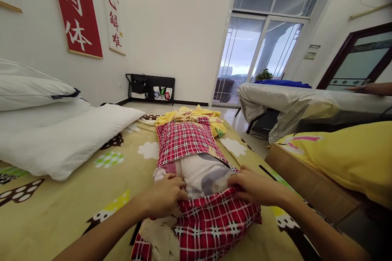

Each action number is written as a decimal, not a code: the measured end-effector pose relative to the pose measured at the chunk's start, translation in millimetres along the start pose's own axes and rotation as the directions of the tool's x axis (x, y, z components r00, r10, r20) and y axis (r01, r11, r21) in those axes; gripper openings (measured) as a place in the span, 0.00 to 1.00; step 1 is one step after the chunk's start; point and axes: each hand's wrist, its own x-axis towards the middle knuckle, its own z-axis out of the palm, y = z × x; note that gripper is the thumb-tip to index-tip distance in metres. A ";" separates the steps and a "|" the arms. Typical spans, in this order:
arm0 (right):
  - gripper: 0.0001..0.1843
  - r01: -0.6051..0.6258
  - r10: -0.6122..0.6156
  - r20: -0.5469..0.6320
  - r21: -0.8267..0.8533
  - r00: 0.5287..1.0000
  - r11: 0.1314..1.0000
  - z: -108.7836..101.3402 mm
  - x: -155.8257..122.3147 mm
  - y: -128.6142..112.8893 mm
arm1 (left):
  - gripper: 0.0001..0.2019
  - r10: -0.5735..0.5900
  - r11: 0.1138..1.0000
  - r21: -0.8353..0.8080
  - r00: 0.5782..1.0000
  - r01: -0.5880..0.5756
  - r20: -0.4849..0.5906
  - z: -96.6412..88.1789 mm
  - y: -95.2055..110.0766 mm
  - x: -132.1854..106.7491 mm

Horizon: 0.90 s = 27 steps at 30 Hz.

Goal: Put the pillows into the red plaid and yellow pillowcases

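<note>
The left hand and right hand are pinching the plaid cover, wrapped beyond them, leaving pale filling yet uncovered between.

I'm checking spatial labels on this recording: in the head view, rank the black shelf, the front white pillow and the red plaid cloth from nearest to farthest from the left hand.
From the left hand:
1. red plaid cloth, right at the fingers
2. front white pillow, off to the left
3. black shelf, ahead by the far wall

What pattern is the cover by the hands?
The cover is red plaid with white lines, best in the head view.
</note>
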 end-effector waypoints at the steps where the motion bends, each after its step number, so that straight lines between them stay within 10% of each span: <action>1: 0.06 0.042 -0.042 -0.029 0.019 0.999 0.999 -6.4 1.4 -3.2 | 0.10 -0.009 1.000 0.007 0.999 0.009 0.033 -1.0 3.2 3.0; 5: 0.04 0.080 -0.054 -0.263 0.089 0.963 0.993 -15.0 16.8 -15.7 | 0.13 -0.073 0.997 -0.011 0.989 0.075 0.129 -2.5 12.2 12.3; 9: 0.03 -0.033 0.041 -0.114 0.067 0.993 0.997 8.0 26.4 5.7 | 0.21 0.027 0.993 -0.122 0.988 -0.009 0.151 -4.1 -4.0 -15.8; 14: 0.14 0.033 -0.024 -0.050 0.194 0.998 0.981 34.3 18.3 27.0 | 0.09 -0.064 0.987 -0.148 0.998 0.061 -0.018 -31.7 -18.7 -61.5; 19: 0.18 0.084 -0.054 -0.293 0.093 0.955 0.992 38.4 21.7 -9.4 | 0.09 -0.194 0.961 0.122 0.920 0.248 -0.341 -48.3 10.3 -43.9; 27: 0.20 0.206 -0.196 -0.066 0.307 0.978 0.929 33.4 27.1 -80.7 | 0.06 -0.170 0.920 -0.375 0.976 0.109 -0.134 -15.6 27.2 -32.2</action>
